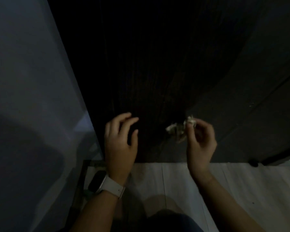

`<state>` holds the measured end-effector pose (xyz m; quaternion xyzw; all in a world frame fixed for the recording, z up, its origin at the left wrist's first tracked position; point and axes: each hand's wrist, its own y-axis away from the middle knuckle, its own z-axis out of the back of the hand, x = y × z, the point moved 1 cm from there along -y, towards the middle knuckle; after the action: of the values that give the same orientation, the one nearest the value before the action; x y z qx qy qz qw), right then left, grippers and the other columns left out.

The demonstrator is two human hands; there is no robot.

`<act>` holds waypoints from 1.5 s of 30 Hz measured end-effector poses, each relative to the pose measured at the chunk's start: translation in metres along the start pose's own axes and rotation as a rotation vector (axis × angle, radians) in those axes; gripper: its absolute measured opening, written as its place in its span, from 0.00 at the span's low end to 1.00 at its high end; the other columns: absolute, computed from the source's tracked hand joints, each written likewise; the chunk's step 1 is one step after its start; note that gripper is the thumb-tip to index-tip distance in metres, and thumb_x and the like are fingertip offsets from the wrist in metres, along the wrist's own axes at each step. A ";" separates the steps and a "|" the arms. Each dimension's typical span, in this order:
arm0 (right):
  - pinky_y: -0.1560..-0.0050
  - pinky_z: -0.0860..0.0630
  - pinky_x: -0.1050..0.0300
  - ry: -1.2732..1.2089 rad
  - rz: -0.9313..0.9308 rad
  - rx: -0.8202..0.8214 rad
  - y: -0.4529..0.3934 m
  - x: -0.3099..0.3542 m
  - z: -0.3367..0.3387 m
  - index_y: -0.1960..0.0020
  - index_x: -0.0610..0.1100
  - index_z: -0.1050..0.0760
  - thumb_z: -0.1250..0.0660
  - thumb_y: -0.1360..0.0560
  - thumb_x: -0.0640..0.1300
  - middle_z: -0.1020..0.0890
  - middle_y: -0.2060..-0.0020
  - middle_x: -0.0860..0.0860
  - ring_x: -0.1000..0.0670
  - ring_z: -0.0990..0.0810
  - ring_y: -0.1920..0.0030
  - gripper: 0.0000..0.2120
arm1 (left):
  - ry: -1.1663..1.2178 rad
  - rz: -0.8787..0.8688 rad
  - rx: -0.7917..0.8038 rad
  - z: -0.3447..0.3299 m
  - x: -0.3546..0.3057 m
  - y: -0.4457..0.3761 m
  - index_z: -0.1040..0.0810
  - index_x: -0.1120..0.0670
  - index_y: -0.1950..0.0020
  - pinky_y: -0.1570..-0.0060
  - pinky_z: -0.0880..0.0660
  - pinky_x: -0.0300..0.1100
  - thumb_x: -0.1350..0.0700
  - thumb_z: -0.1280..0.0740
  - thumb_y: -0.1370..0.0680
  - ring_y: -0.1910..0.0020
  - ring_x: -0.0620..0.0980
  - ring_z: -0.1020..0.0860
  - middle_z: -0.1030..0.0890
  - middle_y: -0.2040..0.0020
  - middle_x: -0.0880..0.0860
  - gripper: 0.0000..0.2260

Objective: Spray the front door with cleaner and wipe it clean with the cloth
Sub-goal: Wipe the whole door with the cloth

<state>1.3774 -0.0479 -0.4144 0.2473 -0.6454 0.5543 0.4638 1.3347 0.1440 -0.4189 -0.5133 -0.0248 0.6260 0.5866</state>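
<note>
A dim view looks down at two bare forearms reaching toward a dark wood-grained front door (149,72), which fills the upper middle of the scene. The left hand (120,141) is held in front of the door's lower part with its fingers loosely spread and gripping nothing; whether the fingertips touch the door is unclear. A watch (107,185) with a white strap sits on the left wrist. To the right of it, also in front of the lower part of the door, the right hand (200,143) pinches a small crumpled cloth (181,129), pale and blurred, between thumb and fingertips. Left of the door stands a grey wall (28,81). Below the door lies a pale plank floor (174,181). To the door's right is a dark panel (266,81).
</note>
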 end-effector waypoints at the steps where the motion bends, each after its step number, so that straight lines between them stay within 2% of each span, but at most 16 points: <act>1: 0.49 0.22 0.56 0.102 0.178 0.003 -0.011 0.002 -0.002 0.46 0.38 0.23 0.33 0.23 0.34 0.21 0.50 0.45 0.47 0.20 0.50 0.06 | -0.065 -0.016 -0.071 0.001 0.004 -0.004 0.26 0.52 0.34 0.35 0.31 0.55 0.61 0.28 0.25 0.32 0.54 0.33 0.32 0.31 0.53 0.20; 5: 0.53 0.26 0.59 0.373 0.570 -0.033 -0.041 -0.011 -0.017 0.49 0.34 0.20 0.30 0.25 0.34 0.24 0.51 0.45 0.48 0.24 0.51 0.06 | -0.188 0.023 -0.140 -0.008 0.022 -0.018 0.41 0.53 0.23 0.30 0.44 0.67 0.50 0.28 0.25 0.23 0.60 0.49 0.48 0.22 0.59 0.35; 8: 0.58 0.31 0.56 0.537 0.709 0.039 -0.027 -0.057 -0.028 0.48 0.37 0.22 0.31 0.24 0.35 0.27 0.54 0.45 0.46 0.27 0.56 0.05 | -0.236 0.069 -0.094 -0.016 0.033 -0.023 0.50 0.57 0.21 0.27 0.51 0.66 0.44 0.28 0.25 0.23 0.64 0.55 0.54 0.22 0.62 0.43; 11: 0.56 0.38 0.59 0.635 0.678 0.273 0.012 -0.119 -0.026 0.50 0.39 0.25 0.34 0.25 0.35 0.27 0.58 0.44 0.45 0.30 0.58 0.04 | -0.280 0.051 -0.089 -0.023 0.038 -0.025 0.52 0.59 0.22 0.24 0.59 0.57 0.43 0.28 0.26 0.24 0.66 0.56 0.55 0.23 0.64 0.45; 15: 0.66 0.31 0.52 0.745 0.513 0.412 0.043 -0.159 -0.024 0.60 0.36 0.22 0.31 0.28 0.34 0.31 0.58 0.48 0.46 0.31 0.58 0.03 | -0.329 0.040 -0.096 -0.025 0.045 -0.027 0.55 0.55 0.22 0.26 0.64 0.52 0.43 0.28 0.26 0.25 0.67 0.57 0.55 0.25 0.65 0.46; 17: 0.67 0.32 0.52 0.708 0.563 0.381 0.033 -0.146 -0.022 0.59 0.36 0.22 0.30 0.29 0.33 0.30 0.59 0.47 0.46 0.31 0.60 0.01 | -0.337 0.031 -0.091 -0.026 0.049 -0.028 0.58 0.53 0.23 0.27 0.65 0.52 0.42 0.28 0.26 0.26 0.68 0.56 0.56 0.26 0.66 0.47; 19: 0.64 0.33 0.54 0.626 0.664 0.273 0.011 -0.115 -0.021 0.52 0.38 0.22 0.30 0.29 0.31 0.29 0.58 0.47 0.46 0.30 0.60 0.07 | -0.346 0.012 -0.090 -0.027 0.051 -0.029 0.58 0.54 0.24 0.27 0.66 0.53 0.41 0.27 0.27 0.28 0.69 0.56 0.54 0.27 0.68 0.48; 23: 0.60 0.25 0.49 0.437 0.778 -0.009 -0.029 -0.066 -0.025 0.47 0.38 0.22 0.28 0.29 0.28 0.26 0.55 0.45 0.44 0.25 0.57 0.13 | -0.299 0.009 -0.047 -0.031 0.051 -0.034 0.60 0.56 0.25 0.33 0.62 0.68 0.34 0.30 0.32 0.31 0.73 0.58 0.57 0.29 0.72 0.52; 26: 0.58 0.27 0.53 0.455 0.808 -0.027 -0.022 -0.075 -0.029 0.45 0.39 0.23 0.27 0.30 0.28 0.26 0.57 0.44 0.45 0.26 0.57 0.16 | -0.290 0.021 -0.050 -0.031 0.051 -0.036 0.61 0.55 0.26 0.35 0.60 0.71 0.32 0.30 0.33 0.32 0.73 0.59 0.57 0.30 0.72 0.53; 29: 0.58 0.32 0.58 0.598 0.694 0.116 0.013 -0.129 -0.023 0.49 0.40 0.24 0.28 0.30 0.29 0.25 0.64 0.41 0.44 0.27 0.61 0.13 | -0.288 0.057 -0.057 -0.033 0.052 -0.037 0.61 0.55 0.26 0.34 0.59 0.73 0.31 0.32 0.32 0.31 0.75 0.57 0.53 0.30 0.78 0.52; 32: 0.62 0.25 0.49 0.684 0.216 0.220 0.067 -0.194 -0.020 0.53 0.40 0.22 0.34 0.27 0.36 0.23 0.58 0.41 0.40 0.23 0.58 0.04 | -0.289 0.097 -0.041 -0.031 0.050 -0.038 0.61 0.57 0.26 0.33 0.58 0.72 0.30 0.34 0.33 0.30 0.79 0.54 0.52 0.29 0.80 0.53; 33: 0.61 0.23 0.47 0.689 0.065 0.223 0.081 -0.206 -0.023 0.53 0.39 0.21 0.35 0.28 0.37 0.22 0.55 0.42 0.39 0.22 0.57 0.06 | -0.294 0.102 -0.038 -0.031 0.049 -0.038 0.60 0.58 0.26 0.33 0.58 0.72 0.30 0.33 0.33 0.30 0.80 0.54 0.52 0.29 0.80 0.53; 35: 0.61 0.23 0.51 0.660 -0.068 0.212 0.091 -0.212 -0.030 0.53 0.39 0.20 0.33 0.31 0.33 0.22 0.55 0.43 0.38 0.21 0.58 0.08 | -0.310 0.108 -0.032 -0.030 0.047 -0.039 0.59 0.60 0.27 0.33 0.56 0.73 0.30 0.32 0.34 0.30 0.81 0.53 0.51 0.30 0.80 0.54; 39: 0.63 0.24 0.49 0.500 0.028 0.051 0.064 -0.168 -0.028 0.54 0.36 0.20 0.32 0.27 0.32 0.24 0.58 0.44 0.45 0.23 0.60 0.04 | -0.333 0.117 -0.026 -0.027 0.043 -0.041 0.58 0.62 0.27 0.33 0.55 0.74 0.31 0.31 0.34 0.30 0.81 0.52 0.51 0.30 0.80 0.55; 42: 0.59 0.27 0.59 0.365 0.210 -0.120 0.036 -0.131 -0.029 0.55 0.34 0.19 0.32 0.26 0.30 0.25 0.59 0.44 0.48 0.25 0.59 0.04 | -0.360 0.131 -0.020 -0.026 0.037 -0.038 0.59 0.64 0.27 0.31 0.56 0.71 0.31 0.31 0.33 0.29 0.80 0.52 0.51 0.29 0.79 0.55; 45: 0.55 0.25 0.57 0.327 0.314 -0.115 0.038 -0.138 -0.036 0.52 0.38 0.21 0.32 0.26 0.31 0.25 0.56 0.46 0.48 0.24 0.56 0.05 | -0.362 0.138 -0.028 -0.026 0.032 -0.038 0.58 0.64 0.27 0.30 0.56 0.69 0.32 0.30 0.33 0.29 0.79 0.52 0.51 0.29 0.79 0.55</act>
<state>1.4193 -0.0306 -0.5551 0.0239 -0.6228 0.6147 0.4833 1.3855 0.1653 -0.4269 -0.4006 -0.1033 0.7465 0.5211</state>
